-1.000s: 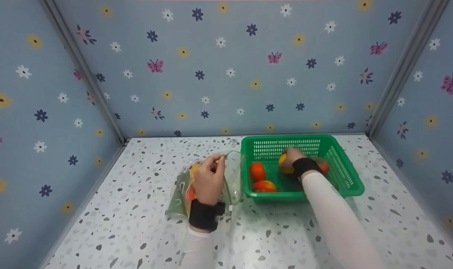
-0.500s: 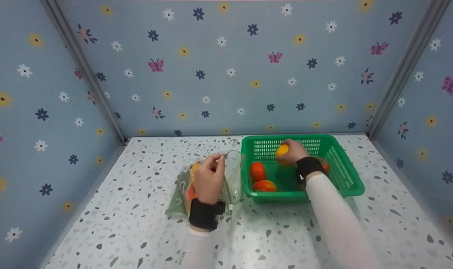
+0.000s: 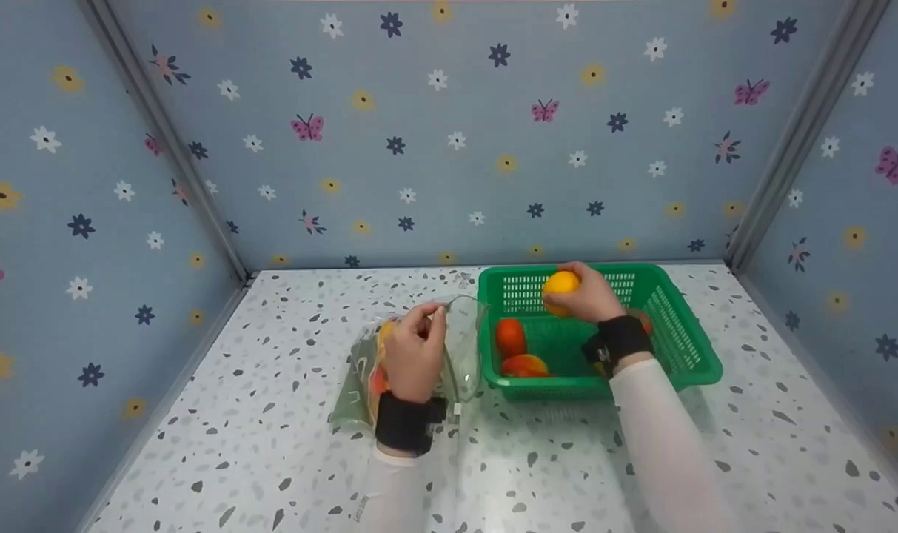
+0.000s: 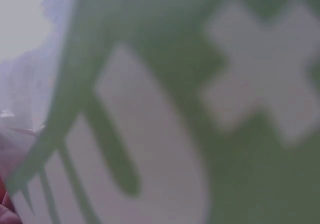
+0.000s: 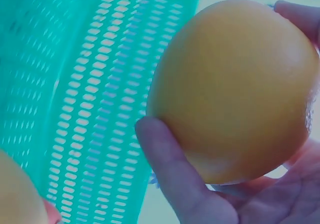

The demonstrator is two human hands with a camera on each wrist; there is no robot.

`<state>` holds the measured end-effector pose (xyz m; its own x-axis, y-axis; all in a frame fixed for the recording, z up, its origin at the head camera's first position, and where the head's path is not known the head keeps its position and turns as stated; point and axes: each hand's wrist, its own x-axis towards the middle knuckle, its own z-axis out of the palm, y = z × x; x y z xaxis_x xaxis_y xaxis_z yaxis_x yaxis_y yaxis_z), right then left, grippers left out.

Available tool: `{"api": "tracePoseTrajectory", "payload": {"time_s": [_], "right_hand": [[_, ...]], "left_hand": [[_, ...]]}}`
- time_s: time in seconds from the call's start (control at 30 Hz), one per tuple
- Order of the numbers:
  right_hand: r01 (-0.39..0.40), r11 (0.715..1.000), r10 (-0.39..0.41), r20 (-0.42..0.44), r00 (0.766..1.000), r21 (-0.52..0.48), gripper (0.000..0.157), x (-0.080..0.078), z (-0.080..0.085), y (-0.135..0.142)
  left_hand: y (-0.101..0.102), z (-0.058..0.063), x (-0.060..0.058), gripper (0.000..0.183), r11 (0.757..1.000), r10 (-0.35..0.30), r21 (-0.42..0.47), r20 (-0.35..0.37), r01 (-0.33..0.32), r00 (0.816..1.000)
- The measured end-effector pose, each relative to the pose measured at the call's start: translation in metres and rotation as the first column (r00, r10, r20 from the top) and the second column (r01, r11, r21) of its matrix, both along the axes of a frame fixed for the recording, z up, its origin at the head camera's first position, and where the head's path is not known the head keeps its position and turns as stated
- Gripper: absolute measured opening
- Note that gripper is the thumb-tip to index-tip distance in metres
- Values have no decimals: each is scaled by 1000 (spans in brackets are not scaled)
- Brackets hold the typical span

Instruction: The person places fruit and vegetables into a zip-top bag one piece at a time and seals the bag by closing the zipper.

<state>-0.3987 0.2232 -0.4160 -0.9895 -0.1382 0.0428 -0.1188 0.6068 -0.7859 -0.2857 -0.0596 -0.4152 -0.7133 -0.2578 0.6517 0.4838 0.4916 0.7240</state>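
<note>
My right hand [image 3: 595,297] holds an orange [image 3: 560,289] up at the back of the green basket [image 3: 685,333], thumb and fingers curled round it. In the right wrist view the orange [image 5: 230,92] looks round and smooth against the slotted wall. My left hand [image 3: 415,355] pinches the upper edge of a clear plastic bag [image 3: 465,344] with green printing, which stands left of the basket. Yellow and red produce shows inside the bag, partly hidden by the hand. The bag's green panel [image 4: 260,184] with white marks fills the left wrist view, blurred.
Inside the basket lie a red tomato-like item [image 3: 511,338] and a red-yellow fruit [image 3: 524,366]. Another reddish item [image 3: 641,321] sits partly behind my right wrist. Flower-patterned panels [image 3: 449,133] enclose the speckled table [image 3: 286,444] at the back and sides.
My right hand has lifted the orange from within the basket, raising it toward the back rim. The left hand and the bag stay in place.
</note>
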Motion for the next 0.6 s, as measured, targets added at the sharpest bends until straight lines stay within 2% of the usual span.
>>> {"api": "tracePoseTrajectory", "payload": {"time_s": [0.17,0.3,0.47,0.6], "right_hand": [[-10,995,6,-36,999,-101,68,14,5,-6],[-18,975,6,-55,998,-221,64,26,6,-16],[-70,913,32,-99,995,-403,59,45,7,-34],[-128,839,66,-135,989,-529,57,61,10,-49]], "left_hand": [[1,1,1,14,1000,-6,4,11,6,1000],[1,1,2,14,1000,-1,4,25,1,1000],[1,1,2,14,1000,2,0,19,-2,1000],[1,2,1,14,1000,-7,1,17,7,1000]]}}
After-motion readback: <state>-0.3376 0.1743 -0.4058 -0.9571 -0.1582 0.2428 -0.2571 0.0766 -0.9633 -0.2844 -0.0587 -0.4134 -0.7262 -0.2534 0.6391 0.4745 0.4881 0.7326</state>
